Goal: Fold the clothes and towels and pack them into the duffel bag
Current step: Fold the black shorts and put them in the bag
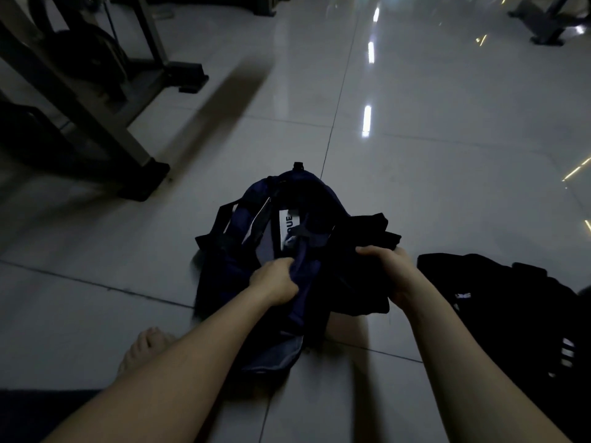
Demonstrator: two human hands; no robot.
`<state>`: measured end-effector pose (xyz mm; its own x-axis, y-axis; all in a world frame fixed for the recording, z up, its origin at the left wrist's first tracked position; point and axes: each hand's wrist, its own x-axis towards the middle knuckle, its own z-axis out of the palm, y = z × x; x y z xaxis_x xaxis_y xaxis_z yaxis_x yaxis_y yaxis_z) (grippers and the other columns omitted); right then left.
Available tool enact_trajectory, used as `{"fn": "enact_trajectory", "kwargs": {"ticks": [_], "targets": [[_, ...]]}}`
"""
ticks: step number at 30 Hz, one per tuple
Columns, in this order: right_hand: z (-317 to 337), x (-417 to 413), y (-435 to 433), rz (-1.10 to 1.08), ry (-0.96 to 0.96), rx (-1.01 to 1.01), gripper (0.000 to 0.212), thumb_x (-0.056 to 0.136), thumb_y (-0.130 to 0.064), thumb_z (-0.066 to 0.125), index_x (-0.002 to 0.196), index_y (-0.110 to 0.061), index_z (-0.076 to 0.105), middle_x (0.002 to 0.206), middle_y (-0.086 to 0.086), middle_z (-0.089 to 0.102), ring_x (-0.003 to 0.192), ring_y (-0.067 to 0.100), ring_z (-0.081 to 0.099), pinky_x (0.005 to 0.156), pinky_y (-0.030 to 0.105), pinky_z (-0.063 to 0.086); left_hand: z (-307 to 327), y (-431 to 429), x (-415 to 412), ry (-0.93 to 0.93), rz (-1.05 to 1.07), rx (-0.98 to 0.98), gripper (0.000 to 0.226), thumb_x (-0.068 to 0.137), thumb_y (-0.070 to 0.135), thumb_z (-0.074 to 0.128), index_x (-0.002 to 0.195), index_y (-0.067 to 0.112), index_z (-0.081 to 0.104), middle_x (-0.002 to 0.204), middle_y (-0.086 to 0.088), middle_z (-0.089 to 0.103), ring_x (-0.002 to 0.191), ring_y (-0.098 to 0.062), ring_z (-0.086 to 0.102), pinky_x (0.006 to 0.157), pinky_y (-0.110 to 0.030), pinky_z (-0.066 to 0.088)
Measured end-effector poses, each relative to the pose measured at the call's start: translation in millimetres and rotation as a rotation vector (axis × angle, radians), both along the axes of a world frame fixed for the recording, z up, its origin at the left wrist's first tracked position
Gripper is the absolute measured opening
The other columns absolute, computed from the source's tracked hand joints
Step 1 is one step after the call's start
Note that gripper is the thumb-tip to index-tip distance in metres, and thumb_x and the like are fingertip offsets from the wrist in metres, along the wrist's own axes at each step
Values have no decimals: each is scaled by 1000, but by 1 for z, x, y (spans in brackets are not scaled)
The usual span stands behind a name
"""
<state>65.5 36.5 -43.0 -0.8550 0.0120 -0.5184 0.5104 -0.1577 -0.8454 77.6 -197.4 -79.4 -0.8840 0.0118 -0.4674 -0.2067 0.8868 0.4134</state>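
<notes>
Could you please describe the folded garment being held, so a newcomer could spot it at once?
On the tiled floor, find the open navy duffel bag at centre. Just right of it, the right hand grips a folded black garment. Unlike the black clothes lying further right, it shows no white markings.

The place was marked as a gym. A steel machine frame (pixel 105 100) hung with a weight plate (pixel 86 55) was seen at the upper left, and another machine's base (pixel 543 27) at the upper right. Strip lights were reflected in the glossy tiled floor (pixel 447 139).
</notes>
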Motion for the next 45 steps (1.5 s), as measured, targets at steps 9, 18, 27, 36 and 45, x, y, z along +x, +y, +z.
{"fn": "enact_trajectory", "kwargs": {"ticks": [9,18,27,36,45], "targets": [[32,2,51,-2,1,77,33,83,-17,74,115,-11,69,101,14,77,86,31,76,64,36,58,3,81,54,43,-514,122,10,96,24,53,94,14,51,103,-8,59,99,-33,58,81,-39,48],[-1,15,37,77,-37,319,40,81,-3,77,117,-6,59,113,17,69,100,33,69,93,48,57,2,64,77,442,-742,-50,28,89,30,42,83,15,65,85,-4,65,83,-25,57,81,-41,46],[-21,25,43,121,-78,445,50,85,-4,76,130,-7,53,119,15,65,108,34,65,98,51,54,-31,49,14,151,-1039,-513,76,96,39,52,161,23,17,167,-8,18,154,-32,8,124,-55,6],[-35,17,28,277,-61,543,67,76,-25,81,133,-9,50,114,10,67,100,25,67,93,44,57,-25,38,9,133,-1372,-919,62,98,55,43,146,16,51,156,-15,38,145,-34,28,122,-58,7],[-33,8,-18,383,50,826,24,85,-21,69,104,-11,58,99,12,68,94,32,67,87,50,56,1,-102,31,341,-796,-570,93,91,76,-5,102,19,67,100,-9,66,98,-29,60,76,-37,46]]}}
